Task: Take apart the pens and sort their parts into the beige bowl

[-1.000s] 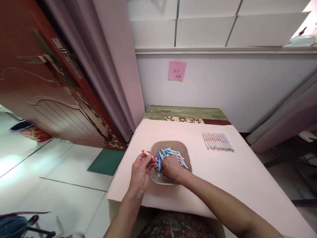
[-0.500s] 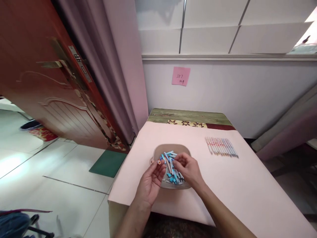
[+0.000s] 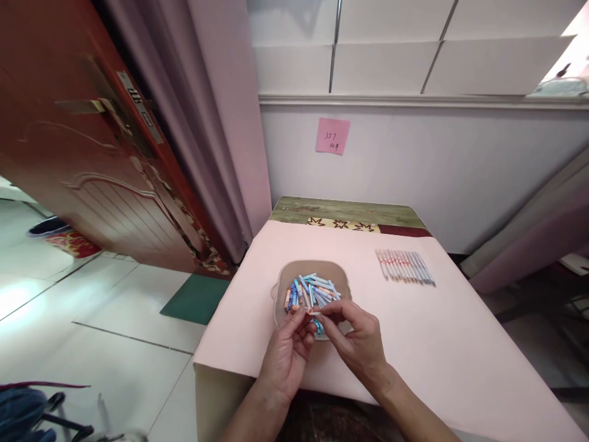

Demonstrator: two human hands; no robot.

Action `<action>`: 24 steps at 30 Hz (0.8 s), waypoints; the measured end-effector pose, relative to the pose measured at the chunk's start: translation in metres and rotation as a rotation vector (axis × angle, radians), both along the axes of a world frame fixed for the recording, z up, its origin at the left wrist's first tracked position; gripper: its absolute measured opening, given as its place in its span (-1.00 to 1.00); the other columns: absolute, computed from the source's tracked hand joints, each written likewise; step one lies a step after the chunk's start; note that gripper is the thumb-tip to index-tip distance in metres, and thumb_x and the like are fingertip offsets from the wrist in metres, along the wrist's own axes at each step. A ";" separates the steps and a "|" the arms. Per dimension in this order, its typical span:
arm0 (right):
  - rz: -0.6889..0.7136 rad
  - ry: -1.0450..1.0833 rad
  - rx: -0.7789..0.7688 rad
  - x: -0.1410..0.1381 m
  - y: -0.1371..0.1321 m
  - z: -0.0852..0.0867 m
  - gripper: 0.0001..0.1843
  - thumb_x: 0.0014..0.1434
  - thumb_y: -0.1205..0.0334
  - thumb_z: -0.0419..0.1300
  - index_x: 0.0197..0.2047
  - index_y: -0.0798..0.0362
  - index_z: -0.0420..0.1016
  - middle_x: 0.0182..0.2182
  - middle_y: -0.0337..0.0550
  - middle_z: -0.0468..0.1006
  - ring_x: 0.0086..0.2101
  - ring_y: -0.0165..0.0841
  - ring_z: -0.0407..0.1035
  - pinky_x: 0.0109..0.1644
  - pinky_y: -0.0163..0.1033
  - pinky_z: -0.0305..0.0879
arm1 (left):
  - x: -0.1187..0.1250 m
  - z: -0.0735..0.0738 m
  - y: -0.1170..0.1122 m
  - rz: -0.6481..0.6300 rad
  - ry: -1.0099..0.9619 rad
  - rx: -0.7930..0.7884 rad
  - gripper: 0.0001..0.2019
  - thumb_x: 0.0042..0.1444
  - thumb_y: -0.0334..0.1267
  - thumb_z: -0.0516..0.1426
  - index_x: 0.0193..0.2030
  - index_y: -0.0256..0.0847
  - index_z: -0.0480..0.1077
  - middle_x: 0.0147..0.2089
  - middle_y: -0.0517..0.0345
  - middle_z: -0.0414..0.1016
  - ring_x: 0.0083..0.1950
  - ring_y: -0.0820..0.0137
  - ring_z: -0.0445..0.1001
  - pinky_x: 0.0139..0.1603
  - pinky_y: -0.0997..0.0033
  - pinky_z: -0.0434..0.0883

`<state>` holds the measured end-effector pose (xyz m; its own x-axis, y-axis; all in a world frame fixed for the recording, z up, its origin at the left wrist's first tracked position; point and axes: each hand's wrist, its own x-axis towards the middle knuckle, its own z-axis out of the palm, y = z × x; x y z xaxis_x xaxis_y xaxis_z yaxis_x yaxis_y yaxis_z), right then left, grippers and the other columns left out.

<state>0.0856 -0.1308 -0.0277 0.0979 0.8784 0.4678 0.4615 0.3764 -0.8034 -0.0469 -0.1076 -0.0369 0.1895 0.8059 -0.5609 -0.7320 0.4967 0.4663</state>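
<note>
A beige tray (image 3: 281, 277) on the pink-covered table (image 3: 442, 331) holds several blue, white and orange pen parts (image 3: 311, 290). My left hand (image 3: 288, 353) and my right hand (image 3: 359, 341) meet over the tray's near edge. Both pinch a small pen piece (image 3: 315, 312) between their fingertips. A row of several assembled pens (image 3: 405, 266) lies side by side to the right of the tray, apart from both hands.
A red wooden door (image 3: 69, 153) and a mauve curtain (image 3: 207, 123) stand to the left. A pink sticky note (image 3: 332, 135) is on the white wall behind. The table's bare green end (image 3: 345, 212) touches the wall. A green mat (image 3: 196, 299) lies on the tiled floor.
My right hand came out of the tray's pile and moved toward me. The left hand brought its orange pen piece in, and the two hands now meet at the tray's near edge.
</note>
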 end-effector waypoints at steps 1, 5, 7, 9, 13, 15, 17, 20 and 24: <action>-0.005 -0.001 0.002 0.000 -0.002 -0.001 -0.92 0.19 0.26 0.19 -0.28 0.01 0.53 -0.39 -0.18 0.60 -0.44 -0.41 0.44 -0.33 -0.34 0.39 | 0.000 -0.001 -0.002 0.002 0.005 0.000 -0.94 0.08 -0.47 0.20 -0.27 -0.32 0.45 -0.41 0.08 0.56 -0.53 0.53 0.48 -0.62 0.68 0.37; 0.019 -0.040 0.035 0.001 -0.008 -0.005 -0.93 0.19 0.30 0.19 -0.29 0.02 0.52 -0.42 -0.20 0.56 -0.44 -0.43 0.41 -0.34 -0.36 0.35 | 0.001 -0.005 -0.011 0.008 0.007 0.002 -0.89 0.02 -0.48 0.24 -0.29 -0.30 0.45 -0.45 0.14 0.53 -0.54 0.54 0.47 -0.63 0.68 0.36; 0.040 -0.068 0.018 0.002 -0.011 -0.009 -0.93 0.17 0.30 0.20 -0.32 0.01 0.52 -0.42 -0.20 0.54 -0.45 -0.44 0.39 -0.37 -0.37 0.31 | 0.001 -0.007 -0.018 -0.002 0.017 0.012 -0.85 -0.03 -0.46 0.28 -0.29 -0.29 0.45 -0.46 0.17 0.52 -0.54 0.54 0.46 -0.62 0.68 0.35; 0.060 -0.079 -0.047 0.002 -0.015 -0.012 -0.94 0.14 0.28 0.23 -0.37 0.01 0.53 -0.45 -0.22 0.51 -0.49 -0.45 0.34 -0.42 -0.38 0.26 | 0.001 -0.011 -0.028 -0.025 0.028 0.032 -0.82 -0.07 -0.41 0.33 -0.31 -0.29 0.46 -0.48 0.19 0.51 -0.54 0.54 0.46 -0.62 0.68 0.34; 0.150 0.024 -0.311 0.001 -0.023 -0.016 -0.87 0.03 0.22 0.34 -0.45 0.06 0.48 -0.55 -0.29 0.43 -0.56 -0.49 0.22 -0.50 -0.40 0.14 | -0.005 -0.019 -0.050 -0.067 0.020 0.022 -0.82 -0.08 -0.36 0.34 -0.35 -0.33 0.46 -0.50 0.19 0.49 -0.53 0.54 0.45 -0.60 0.66 0.34; 0.231 0.110 -0.430 0.005 -0.023 -0.015 -0.81 0.00 0.16 0.36 -0.46 0.08 0.47 -0.56 -0.30 0.44 -0.56 -0.49 0.22 -0.51 -0.40 0.13 | -0.011 -0.020 -0.055 -0.065 0.004 -0.043 -0.86 -0.04 -0.40 0.31 -0.34 -0.35 0.46 -0.49 0.16 0.51 -0.53 0.54 0.44 -0.59 0.64 0.34; 0.239 0.146 -0.447 0.013 -0.016 -0.011 -0.76 0.03 0.09 0.33 -0.45 0.08 0.48 -0.57 -0.29 0.44 -0.55 -0.47 0.23 -0.49 -0.39 0.14 | -0.019 -0.018 -0.054 -0.026 -0.005 -0.126 -0.91 0.02 -0.45 0.26 -0.30 -0.35 0.46 -0.44 0.08 0.56 -0.54 0.53 0.44 -0.61 0.64 0.34; 0.077 -0.009 -0.326 0.027 0.008 -0.005 -0.79 0.11 0.08 0.26 -0.37 0.07 0.54 -0.55 -0.25 0.45 -0.54 -0.44 0.24 -0.45 -0.36 0.16 | -0.032 -0.009 -0.044 0.113 -0.020 -0.139 -0.91 0.13 -0.50 0.14 -0.25 -0.34 0.45 -0.37 -0.01 0.59 -0.57 0.54 0.43 -0.65 0.66 0.31; 0.039 -0.490 -0.306 0.025 0.044 -0.007 -0.87 0.13 0.25 0.20 -0.30 -0.03 0.60 -0.38 -0.20 0.55 -0.39 -0.38 0.39 -0.27 -0.33 0.22 | -0.041 0.003 -0.032 0.206 -0.041 -0.114 -0.84 0.20 -0.54 0.03 -0.26 -0.33 0.43 -0.37 -0.05 0.60 -0.58 0.55 0.42 -0.65 0.67 0.34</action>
<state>0.1103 -0.0865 -0.0347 -0.1011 0.9795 0.1745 0.7977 0.1846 -0.5742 -0.0878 -0.1399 -0.0341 0.0523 0.7618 -0.6457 -0.8403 0.3829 0.3837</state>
